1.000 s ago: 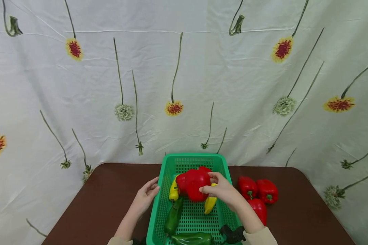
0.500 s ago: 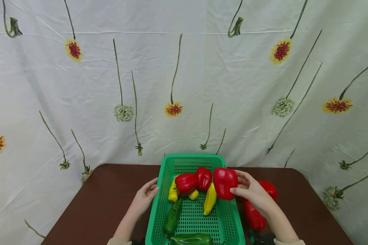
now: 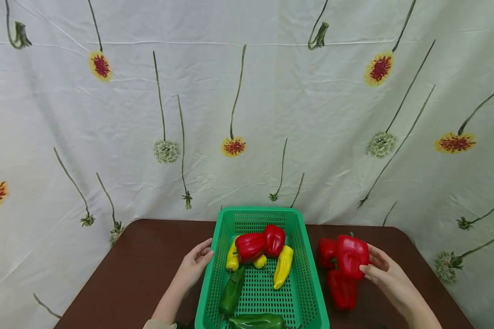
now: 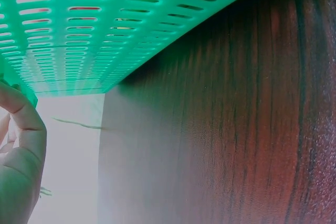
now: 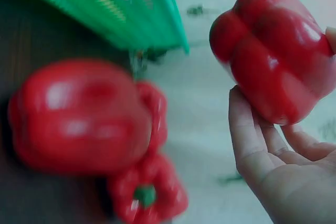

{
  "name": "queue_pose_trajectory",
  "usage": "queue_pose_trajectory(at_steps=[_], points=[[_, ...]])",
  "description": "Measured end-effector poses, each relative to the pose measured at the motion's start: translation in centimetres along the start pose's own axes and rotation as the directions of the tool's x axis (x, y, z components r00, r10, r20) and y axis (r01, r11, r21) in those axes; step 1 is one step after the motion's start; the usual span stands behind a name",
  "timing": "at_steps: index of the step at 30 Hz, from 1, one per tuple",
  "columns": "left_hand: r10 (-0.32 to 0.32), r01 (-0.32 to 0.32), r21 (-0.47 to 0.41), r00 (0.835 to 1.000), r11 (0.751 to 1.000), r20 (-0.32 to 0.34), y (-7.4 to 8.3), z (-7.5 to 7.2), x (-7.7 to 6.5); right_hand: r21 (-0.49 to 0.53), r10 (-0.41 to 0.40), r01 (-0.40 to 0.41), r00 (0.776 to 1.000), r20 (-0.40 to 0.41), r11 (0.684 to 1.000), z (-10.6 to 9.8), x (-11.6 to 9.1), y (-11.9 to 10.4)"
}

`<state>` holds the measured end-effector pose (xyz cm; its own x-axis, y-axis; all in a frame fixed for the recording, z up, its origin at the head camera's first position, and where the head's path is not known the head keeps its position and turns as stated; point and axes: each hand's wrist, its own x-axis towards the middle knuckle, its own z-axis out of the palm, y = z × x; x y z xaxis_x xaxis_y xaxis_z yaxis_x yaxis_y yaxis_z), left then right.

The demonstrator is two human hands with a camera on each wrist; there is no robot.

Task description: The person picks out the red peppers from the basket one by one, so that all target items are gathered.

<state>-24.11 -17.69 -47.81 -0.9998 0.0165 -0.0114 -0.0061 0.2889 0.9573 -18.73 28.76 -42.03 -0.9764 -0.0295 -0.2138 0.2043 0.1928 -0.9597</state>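
My right hand [image 3: 384,274] holds a red bell pepper [image 3: 351,257] between thumb and fingers, right of the green basket [image 3: 313,283]. Beneath and beside it, more red bell peppers lie on the table, one [image 3: 342,290] nearer me and another [image 3: 327,252] farther back; the right wrist view also shows a stemmed pepper [image 5: 147,192]. My left hand [image 3: 193,265] is at the basket's left rim, fingers loosely bent; whether they touch the rim is hard to tell. Inside the basket are two red bell peppers [image 3: 251,246], yellow peppers [image 3: 283,267] and green peppers [image 3: 232,291].
The dark brown wooden table [image 3: 148,256] extends on both sides of the basket. A white cloth with printed flowers [image 3: 333,114] hangs behind the table's far edge. The basket's perforated side wall [image 4: 79,40] stands close to my left wrist.
My right hand has carried the red bell pepper out of the basket, over its right rim, to above the peppers on the table. The left hand has stayed by the rim.
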Motion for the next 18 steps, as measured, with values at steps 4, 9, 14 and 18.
queue_pose_trajectory(at_steps=[4, 9, 14, 18], points=[[0.002, -0.002, 0.004, 1.000, 1.000, 0.001, 0.0, 0.0, 0.0, 0.030, 0.045, -0.044, 0.999, -0.015, 0.999, -2.0, -0.2, 1.8], [0.002, -0.002, 0.003, 1.000, 1.000, 0.002, 0.1, 0.0, -0.1, 0.030, 0.115, -0.114, 0.993, -0.018, 0.993, -3.6, -0.2, 3.7], [-0.002, 0.002, 0.002, 1.000, 1.000, -0.003, 0.1, 0.0, -0.1, 0.028, 0.179, -0.178, 0.983, -0.033, 0.984, -4.3, 0.1, 5.5], [-0.002, 0.002, 0.004, 1.000, 1.000, -0.007, 0.1, 0.1, -0.1, 0.023, 0.187, -0.186, 0.982, -0.040, 0.982, -4.6, 0.3, 6.8]])
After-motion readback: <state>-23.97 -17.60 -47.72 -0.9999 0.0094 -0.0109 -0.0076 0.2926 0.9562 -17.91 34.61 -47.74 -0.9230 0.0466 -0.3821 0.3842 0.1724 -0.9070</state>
